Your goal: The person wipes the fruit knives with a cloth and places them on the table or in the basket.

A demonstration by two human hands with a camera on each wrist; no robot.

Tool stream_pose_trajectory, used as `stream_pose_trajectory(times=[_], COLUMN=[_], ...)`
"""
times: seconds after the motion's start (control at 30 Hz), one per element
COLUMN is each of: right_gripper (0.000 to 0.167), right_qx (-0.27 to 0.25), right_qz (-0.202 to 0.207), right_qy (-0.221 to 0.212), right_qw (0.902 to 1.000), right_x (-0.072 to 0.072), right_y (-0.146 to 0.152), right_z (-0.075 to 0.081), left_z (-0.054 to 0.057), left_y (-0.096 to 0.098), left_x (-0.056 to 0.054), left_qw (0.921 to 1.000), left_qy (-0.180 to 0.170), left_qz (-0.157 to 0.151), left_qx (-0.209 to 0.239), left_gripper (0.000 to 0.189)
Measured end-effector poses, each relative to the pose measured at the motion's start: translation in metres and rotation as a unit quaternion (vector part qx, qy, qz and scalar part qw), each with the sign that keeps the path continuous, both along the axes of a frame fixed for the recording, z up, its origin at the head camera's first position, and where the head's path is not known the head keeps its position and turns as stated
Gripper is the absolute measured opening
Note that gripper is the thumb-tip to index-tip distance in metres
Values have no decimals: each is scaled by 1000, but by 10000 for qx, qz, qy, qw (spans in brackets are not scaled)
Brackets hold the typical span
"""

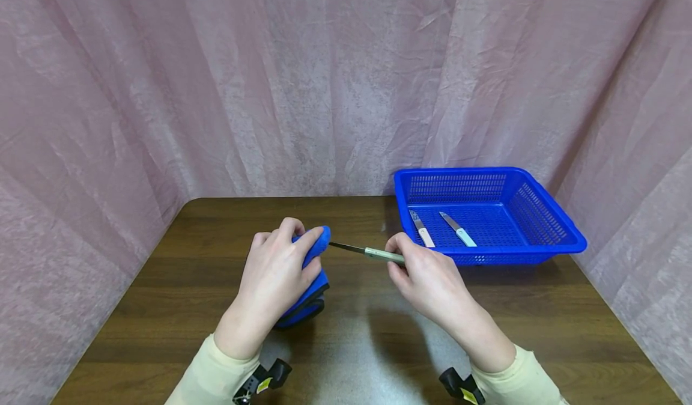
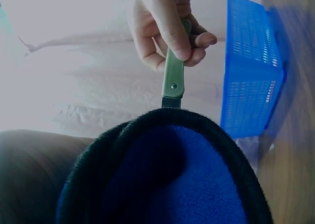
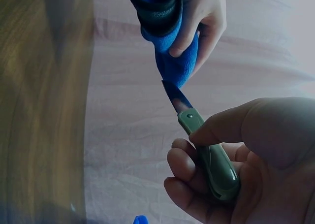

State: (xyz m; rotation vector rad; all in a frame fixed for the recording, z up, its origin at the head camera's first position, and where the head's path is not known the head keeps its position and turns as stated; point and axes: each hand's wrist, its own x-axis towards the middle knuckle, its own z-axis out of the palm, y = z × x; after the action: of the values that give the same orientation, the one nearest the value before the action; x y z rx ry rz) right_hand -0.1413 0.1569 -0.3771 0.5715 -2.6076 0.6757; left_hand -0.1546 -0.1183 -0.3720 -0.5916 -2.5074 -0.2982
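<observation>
My left hand (image 1: 281,267) grips a folded blue cloth (image 1: 319,246) with dark edging, held above the table. The cloth's dark border fills the lower part of the left wrist view. In my right hand (image 1: 432,276) is a knife with a green handle (image 1: 384,255), pinched between thumb and fingers. Its dark blade (image 3: 174,96) is out and points left, the tip close to the cloth in the head view. Whether the tip touches the cloth I cannot tell. The right wrist view shows the handle (image 3: 211,160) lying across my curled fingers.
A blue plastic basket (image 1: 557,249) stands at the back right of the wooden table (image 1: 162,309). Inside it lie a knife with a pinkish-white handle (image 1: 426,237) and one with a light blue handle (image 1: 465,237). Pink curtains (image 1: 303,80) hang behind the table.
</observation>
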Motion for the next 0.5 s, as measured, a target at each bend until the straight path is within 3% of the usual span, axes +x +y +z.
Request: stream_pose_trajectory(times=[0.5], right_gripper=[18], right_qx=[103], right_qz=[22], right_qy=[-2], right_qw=[9999], right_x=[-1], right_y=[-2], right_z=[-1], left_z=[1], left_y=[1], left_x=[1], left_qw=[10000], left_qy=[26], left_qz=[-18], left_qx=[20], left_gripper=[44])
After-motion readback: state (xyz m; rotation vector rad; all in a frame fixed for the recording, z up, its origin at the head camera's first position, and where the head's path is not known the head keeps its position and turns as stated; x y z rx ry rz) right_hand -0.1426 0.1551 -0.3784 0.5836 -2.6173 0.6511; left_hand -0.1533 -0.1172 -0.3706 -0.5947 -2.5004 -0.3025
